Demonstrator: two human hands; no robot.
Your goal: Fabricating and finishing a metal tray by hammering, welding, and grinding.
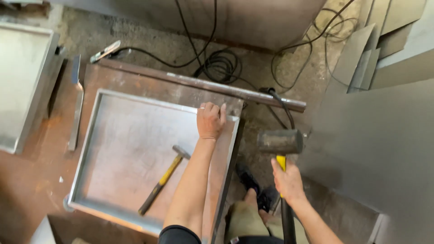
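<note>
A shallow sheet-metal tray [117, 144] with folded-up edges lies on a rusty steel workbench [31, 180]. My left hand [210, 119] rests on the tray's far right corner, fingers curled over its rim. My right hand [287, 180] grips the yellow-and-black handle of a heavy mallet [280, 142], whose dark head hangs just off the tray's right edge, above the floor. A smaller hammer [163, 178] with a yellow-and-black handle lies loose inside the tray.
A long steel bar [203, 84] lies along the bench behind the tray. Black cables [220, 65] coil on the concrete floor. Grey metal sheets [379, 135] lean at the right; another tray [22, 81] sits at the left. My dark shoes [253, 185] show below.
</note>
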